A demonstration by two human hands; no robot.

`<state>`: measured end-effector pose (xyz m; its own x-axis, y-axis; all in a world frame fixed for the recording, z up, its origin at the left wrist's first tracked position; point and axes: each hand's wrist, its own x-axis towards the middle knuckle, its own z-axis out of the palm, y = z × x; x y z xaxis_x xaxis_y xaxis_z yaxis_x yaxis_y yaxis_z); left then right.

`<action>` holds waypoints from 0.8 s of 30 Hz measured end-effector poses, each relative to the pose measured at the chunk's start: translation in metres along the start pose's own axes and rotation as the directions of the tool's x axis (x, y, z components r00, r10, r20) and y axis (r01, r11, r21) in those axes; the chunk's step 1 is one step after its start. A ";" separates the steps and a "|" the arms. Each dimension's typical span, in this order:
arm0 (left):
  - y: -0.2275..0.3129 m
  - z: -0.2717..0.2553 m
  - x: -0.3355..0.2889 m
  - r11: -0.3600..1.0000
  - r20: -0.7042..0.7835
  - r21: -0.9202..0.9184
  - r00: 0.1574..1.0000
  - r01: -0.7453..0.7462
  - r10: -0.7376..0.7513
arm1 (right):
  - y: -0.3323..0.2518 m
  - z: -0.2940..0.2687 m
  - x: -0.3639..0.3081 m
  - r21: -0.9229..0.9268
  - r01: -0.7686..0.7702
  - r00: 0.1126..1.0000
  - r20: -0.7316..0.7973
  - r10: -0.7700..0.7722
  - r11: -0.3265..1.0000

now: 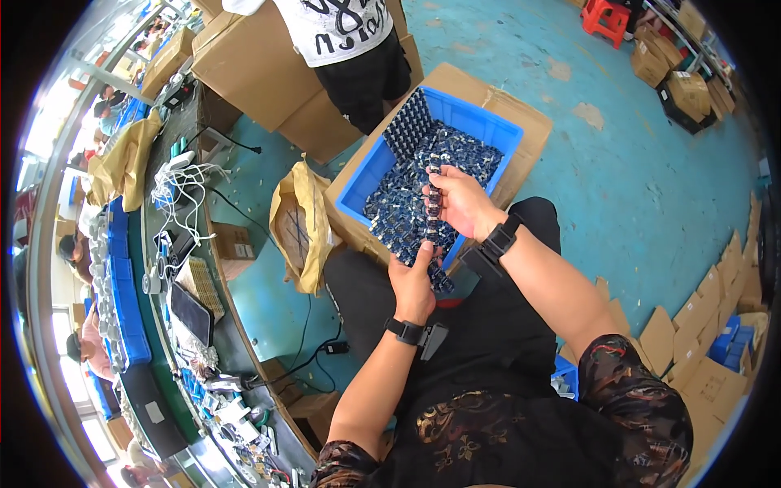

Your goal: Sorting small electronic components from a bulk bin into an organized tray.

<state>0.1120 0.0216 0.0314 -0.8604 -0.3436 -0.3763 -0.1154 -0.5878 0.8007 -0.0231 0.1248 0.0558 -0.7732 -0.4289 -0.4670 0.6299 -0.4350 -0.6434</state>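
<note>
One stack of small dark parts pinched between left hand and right hand; blue bin remains mostly full.

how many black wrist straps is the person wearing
2: one black wrist strap on the left hand's wrist, one on the right hand's wrist, both above the blue plastic bin. None seem hidden.

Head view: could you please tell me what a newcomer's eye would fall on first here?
First, the bright blue bin at the centre, resting in an open cardboard box and heaped with small dark parts. Just over it, the right hand and the left hand hold a long stack of parts between them. Along the left curves a cluttered workbench with white cables.
</note>
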 end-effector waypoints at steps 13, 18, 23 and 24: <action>-0.010 -0.005 -0.009 0.990 -0.005 0.126 0.998 -0.067 0.068 | 0.005 0.010 0.010 0.069 -0.015 0.981 -0.193 0.028 0.997; -0.008 -0.003 -0.007 0.984 -0.023 0.165 0.998 -0.059 0.063 | 0.003 0.012 0.009 0.095 -0.009 0.985 -0.172 0.025 0.995; -0.005 0.000 -0.003 0.994 -0.030 0.038 0.995 -0.098 0.099 | 0.007 0.019 0.006 0.118 -0.056 0.991 -0.113 0.070 0.991; -0.006 -0.001 -0.002 0.995 -0.019 0.043 0.995 -0.093 0.094 | 0.008 0.016 0.007 0.120 -0.017 0.992 -0.123 0.032 0.993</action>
<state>0.1152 0.0253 0.0265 -0.8581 -0.4107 -0.3083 -0.0566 -0.5211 0.8516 -0.0217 0.1055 0.0572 -0.7558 -0.3423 -0.5582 0.6473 -0.5192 -0.5581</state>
